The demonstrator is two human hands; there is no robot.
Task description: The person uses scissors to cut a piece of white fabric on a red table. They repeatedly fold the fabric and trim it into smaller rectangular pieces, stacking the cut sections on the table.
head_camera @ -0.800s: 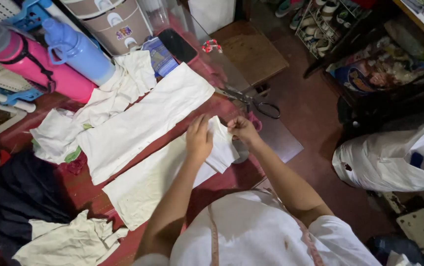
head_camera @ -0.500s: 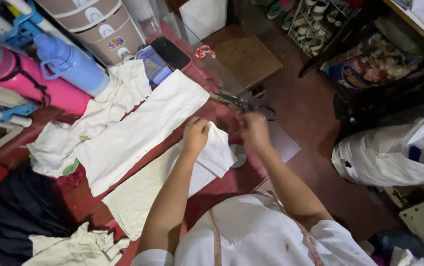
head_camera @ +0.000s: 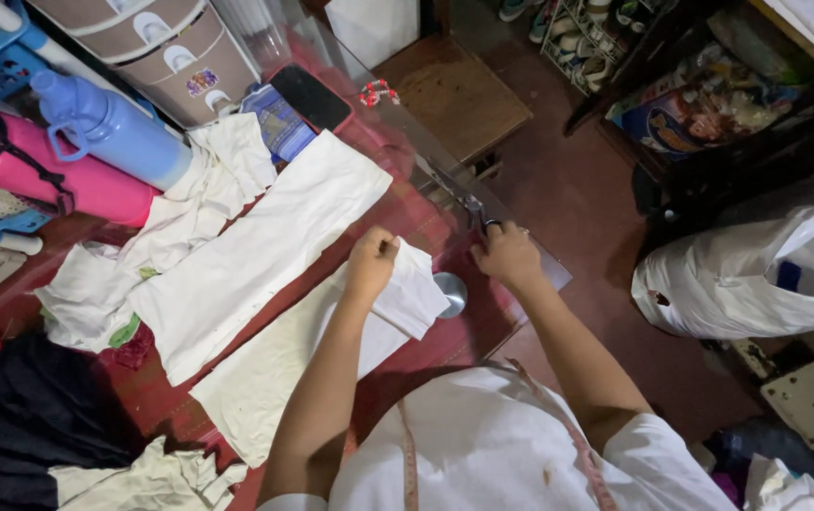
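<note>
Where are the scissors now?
In the head view, the dark metal scissors lie at the table's right edge, under the right hand, beyond the round silver object.

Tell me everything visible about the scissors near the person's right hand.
The scissors lie on the red table near its right edge, closed as far as can be seen, with long grey metal blades pointing away from the person. The dark handles are mostly covered by the right hand, which rests on them. They lie apart from the white cloth strip.
</note>
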